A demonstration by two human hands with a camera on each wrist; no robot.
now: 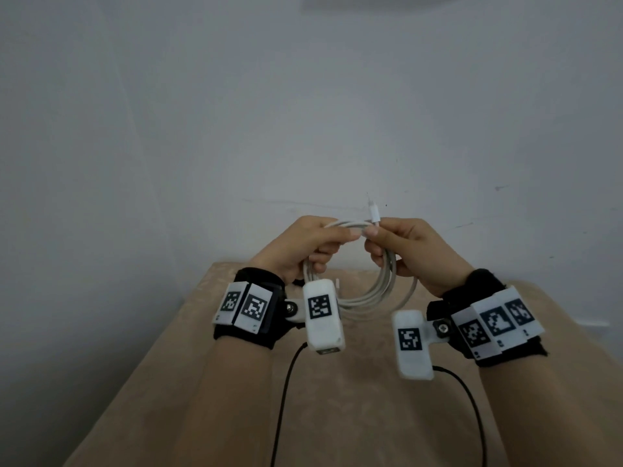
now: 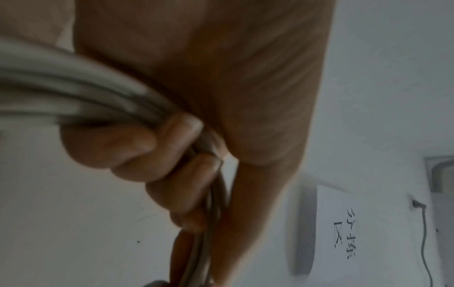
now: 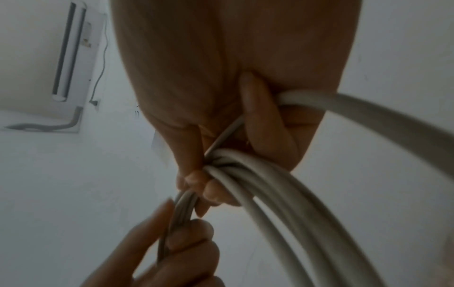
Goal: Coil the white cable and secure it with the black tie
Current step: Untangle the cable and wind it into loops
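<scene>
The white cable (image 1: 381,291) hangs as a round coil of several loops between both hands, held up above the table. My left hand (image 1: 317,244) grips the coil's upper left part, fingers curled round the bundled strands (image 2: 103,101). My right hand (image 1: 391,241) pinches the top of the coil, and the cable's white plug end (image 1: 375,214) sticks up above its fingers. In the right wrist view the loops (image 3: 282,194) run through the right fingers, with the left hand (image 3: 172,250) below them. A small dark shape by the left wrist may be the black tie; I cannot tell.
A beige table (image 1: 320,416) lies below the hands, its far edge near the pale wall (image 1: 303,112). Thin black wires (image 1: 283,399) from the wrist cameras hang over the table. An air conditioner (image 3: 63,58) and a paper sign (image 2: 343,227) are on the walls.
</scene>
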